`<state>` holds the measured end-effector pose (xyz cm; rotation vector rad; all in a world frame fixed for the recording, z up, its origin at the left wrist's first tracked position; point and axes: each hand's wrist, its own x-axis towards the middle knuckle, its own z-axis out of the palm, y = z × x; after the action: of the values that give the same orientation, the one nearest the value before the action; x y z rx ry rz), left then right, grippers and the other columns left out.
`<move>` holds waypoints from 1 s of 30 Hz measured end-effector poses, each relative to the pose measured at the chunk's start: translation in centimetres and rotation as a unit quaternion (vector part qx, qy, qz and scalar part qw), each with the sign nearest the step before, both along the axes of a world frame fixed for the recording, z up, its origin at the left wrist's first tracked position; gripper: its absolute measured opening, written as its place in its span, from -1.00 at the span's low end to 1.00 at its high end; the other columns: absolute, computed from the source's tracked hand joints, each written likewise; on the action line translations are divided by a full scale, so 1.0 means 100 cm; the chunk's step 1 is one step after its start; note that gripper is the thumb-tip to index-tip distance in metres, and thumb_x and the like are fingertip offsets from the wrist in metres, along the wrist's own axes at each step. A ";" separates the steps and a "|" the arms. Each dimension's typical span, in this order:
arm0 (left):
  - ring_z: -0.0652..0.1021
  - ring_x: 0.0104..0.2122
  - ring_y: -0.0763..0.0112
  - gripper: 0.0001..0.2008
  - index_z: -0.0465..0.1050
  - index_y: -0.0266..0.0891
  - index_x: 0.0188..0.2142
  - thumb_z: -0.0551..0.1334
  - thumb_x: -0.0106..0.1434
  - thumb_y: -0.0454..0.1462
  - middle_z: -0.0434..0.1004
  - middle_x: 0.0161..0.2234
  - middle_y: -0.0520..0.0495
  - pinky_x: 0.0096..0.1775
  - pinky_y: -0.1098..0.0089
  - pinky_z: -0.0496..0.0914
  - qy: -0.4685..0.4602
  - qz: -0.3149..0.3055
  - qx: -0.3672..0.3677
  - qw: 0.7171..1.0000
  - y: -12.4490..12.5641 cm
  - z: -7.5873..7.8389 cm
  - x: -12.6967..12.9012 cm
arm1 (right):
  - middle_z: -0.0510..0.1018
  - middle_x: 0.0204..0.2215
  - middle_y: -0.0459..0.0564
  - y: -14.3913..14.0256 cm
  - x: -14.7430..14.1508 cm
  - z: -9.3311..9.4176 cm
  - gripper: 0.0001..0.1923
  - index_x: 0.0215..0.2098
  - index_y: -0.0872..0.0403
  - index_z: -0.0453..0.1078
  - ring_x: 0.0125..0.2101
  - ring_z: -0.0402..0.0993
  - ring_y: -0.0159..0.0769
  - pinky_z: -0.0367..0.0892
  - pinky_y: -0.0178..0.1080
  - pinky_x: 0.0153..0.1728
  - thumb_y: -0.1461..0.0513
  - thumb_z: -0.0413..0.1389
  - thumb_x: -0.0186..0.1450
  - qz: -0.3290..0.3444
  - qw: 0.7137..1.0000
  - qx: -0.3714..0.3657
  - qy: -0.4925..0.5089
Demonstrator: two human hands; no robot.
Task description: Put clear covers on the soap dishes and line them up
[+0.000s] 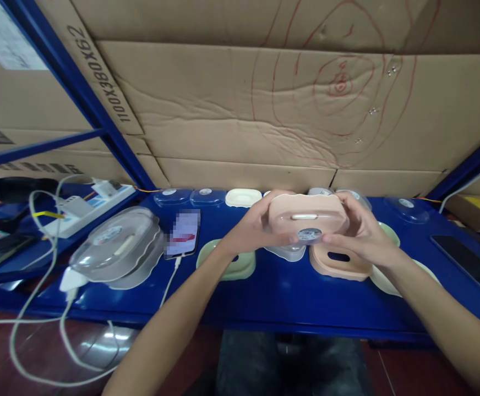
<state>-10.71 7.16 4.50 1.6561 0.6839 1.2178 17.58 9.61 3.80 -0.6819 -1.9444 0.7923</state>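
Note:
Both hands hold up a peach plastic box (283,206) with a clear lid (326,220) that carries a round sticker. My left hand (256,225) grips its left end, and my right hand (361,228) wraps round the right end, thumbs at the near edge by the sticker. Below it on the blue table lies a peach piece with an oval slot (320,264). A clear-looking piece (287,253) sits under the box, partly hidden. To the left is a green slotted piece (227,269); another pale green piece (425,269) lies partly behind my right forearm.
Grey containers with clear lids (114,247) are stacked at left, near a phone on a cable (184,234) and a power strip (91,209). Clear lids (172,196) and a cream piece (243,198) line the back against cardboard (207,99). A dark phone (471,264) lies right.

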 end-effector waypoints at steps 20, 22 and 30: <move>0.67 -0.06 0.14 -0.27 0.46 -0.16 0.13 0.61 0.07 0.03 0.66 -0.01 -0.15 -0.07 0.30 0.54 -0.053 0.378 -0.094 0.919 0.038 0.003 -0.051 | 0.64 0.21 0.11 -0.001 0.004 -0.015 -0.46 0.42 -0.19 0.41 0.12 0.69 -0.04 0.66 0.11 0.17 0.03 0.31 0.52 -0.069 0.995 0.036 0.065; 0.67 -0.08 0.14 -0.28 0.44 -0.21 0.14 0.59 0.11 0.03 0.66 -0.03 -0.17 -0.10 0.30 0.54 0.030 0.465 -0.111 0.878 0.047 -0.002 -0.073 | 0.66 0.18 0.11 0.001 0.007 -0.017 -0.53 0.36 -0.17 0.46 0.09 0.71 -0.03 0.67 0.12 0.15 0.04 0.30 0.52 -0.083 0.994 0.038 0.065; 0.69 -0.04 -0.05 -0.50 0.62 -0.27 -0.19 0.34 0.35 0.16 0.75 -0.13 -0.32 -0.03 0.19 0.51 0.338 0.496 -0.142 0.787 0.058 -0.018 -0.110 | 0.71 0.13 0.07 0.008 0.013 -0.019 -0.62 0.14 -0.09 0.60 0.00 0.73 -0.02 0.64 0.22 0.16 -0.05 0.36 0.46 -0.138 0.989 0.043 0.036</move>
<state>-21.69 12.93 2.72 1.4410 2.2840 1.0360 18.91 10.42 1.92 -0.8372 -1.7598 0.5506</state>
